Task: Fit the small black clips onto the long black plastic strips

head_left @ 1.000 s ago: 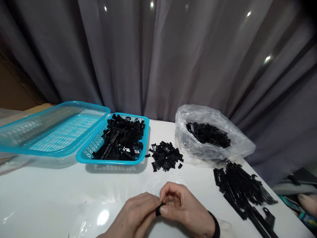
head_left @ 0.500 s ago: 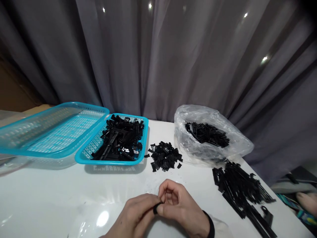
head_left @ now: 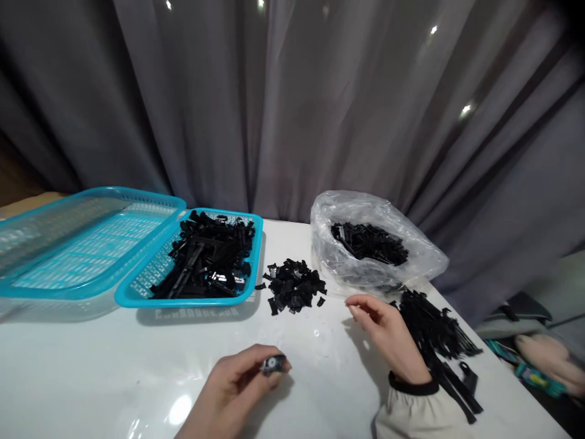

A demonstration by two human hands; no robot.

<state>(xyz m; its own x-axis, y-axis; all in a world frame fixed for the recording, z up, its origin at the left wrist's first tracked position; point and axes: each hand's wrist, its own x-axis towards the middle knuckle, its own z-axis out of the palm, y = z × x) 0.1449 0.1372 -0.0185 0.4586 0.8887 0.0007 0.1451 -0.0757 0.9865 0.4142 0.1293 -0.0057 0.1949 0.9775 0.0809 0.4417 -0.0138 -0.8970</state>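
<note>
My left hand point(head_left: 237, 390) hovers low over the white table point(head_left: 82, 366) near its front edge, with thumb and fingers pinched on a small black plastic part point(head_left: 273, 364). To the right my right hand point(head_left: 388, 332) is out over the table beside a pile of long black strips point(head_left: 434, 332); its fingers are loosely curled and hold nothing. A small heap of short black clips point(head_left: 294, 292) lies ahead, between the two hands.
A small turquoise basket point(head_left: 256, 262) full of black parts sits at centre left, a larger empty turquoise basket point(head_left: 68, 286) overlapping it on the left. A clear plastic bag point(head_left: 425, 262) of black strips stands at the right. Grey curtains hang behind.
The hands were joined on the small black part. Now they are apart: the left keeps the part, the right has moved right toward the long strips. The view has shifted rightward.
</note>
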